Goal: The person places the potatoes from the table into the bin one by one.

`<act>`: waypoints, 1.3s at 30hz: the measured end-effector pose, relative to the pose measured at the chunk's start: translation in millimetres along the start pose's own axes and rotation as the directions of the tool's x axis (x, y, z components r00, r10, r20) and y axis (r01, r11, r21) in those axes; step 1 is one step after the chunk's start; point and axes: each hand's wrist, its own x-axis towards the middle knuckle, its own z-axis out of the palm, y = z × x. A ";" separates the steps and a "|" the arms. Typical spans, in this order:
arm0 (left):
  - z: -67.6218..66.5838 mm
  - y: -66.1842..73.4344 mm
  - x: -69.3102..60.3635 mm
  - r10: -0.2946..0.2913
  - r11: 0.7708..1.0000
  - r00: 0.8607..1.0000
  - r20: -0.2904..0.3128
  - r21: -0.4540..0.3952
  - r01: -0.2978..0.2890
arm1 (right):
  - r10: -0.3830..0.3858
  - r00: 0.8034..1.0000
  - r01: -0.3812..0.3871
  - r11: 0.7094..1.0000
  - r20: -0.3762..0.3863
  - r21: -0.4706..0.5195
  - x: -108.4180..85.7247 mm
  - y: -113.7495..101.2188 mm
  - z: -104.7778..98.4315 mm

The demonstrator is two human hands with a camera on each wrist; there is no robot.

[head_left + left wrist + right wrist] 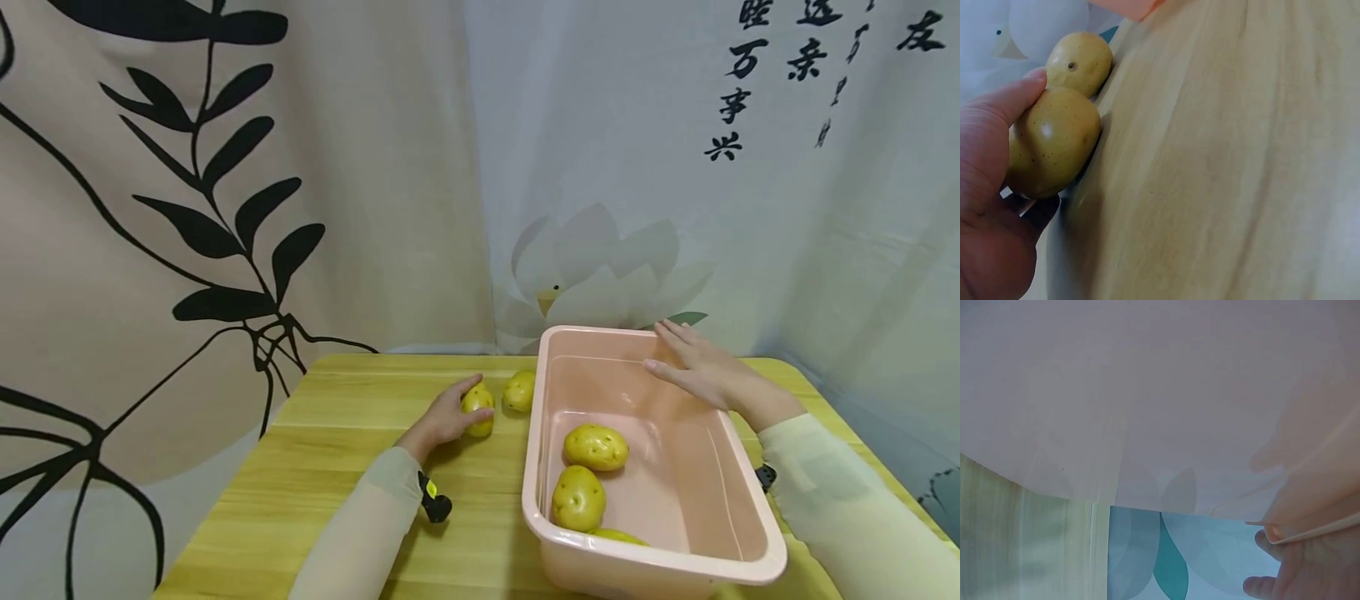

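The person's left hand (450, 414) pinches a yellow potato (477, 410) on the left of the tub, with digits on opposite sides of its rounded body. Whether it has left the wooden table (360, 467) or rests on it is hard to tell. The right hand (693, 367) lies over the far right corner of the pink plastic tub (532, 467), thumb spread away from the extended fingers and reaching inside the rim; how hard it presses cannot be told.

A good hold here probably keeps the digits around the widest part of the potato, because the skin looks smooth and a grip near one end could let it roll out. A second potato (518, 392) lies close by, between the held one and the tub's left wall, so the hand would do well to rise before moving sideways, or it may knock that one along the tabletop. The tub's side stands tall, and any carry across should clear its left rim with the knuckles too.

Inside, two potatoes (596, 447) lie towards the left wall, and a third (619, 537) shows only in part above the near rim. The bare floor on the right seems the gentler place for a low release. Light, even pressure from the right hand should steady the tub without tipping it.
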 end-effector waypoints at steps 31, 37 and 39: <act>4.7 11.0 -45.6 0.047 0.999 0.997 0.068 -0.023 -0.046 | -0.002 1.000 0.002 1.000 -0.001 -0.007 -1.0 -2.9 -0.8; 6.7 12.5 -55.6 0.036 0.999 0.997 0.065 -0.040 -0.033 | -0.003 1.000 0.003 1.000 0.002 -0.004 -0.8 -3.9 -1.3; 7.4 13.5 -58.3 0.038 0.998 0.997 0.069 -0.047 -0.034 | 0.002 1.000 -0.002 1.000 0.005 0.000 -1.2 -3.8 -1.4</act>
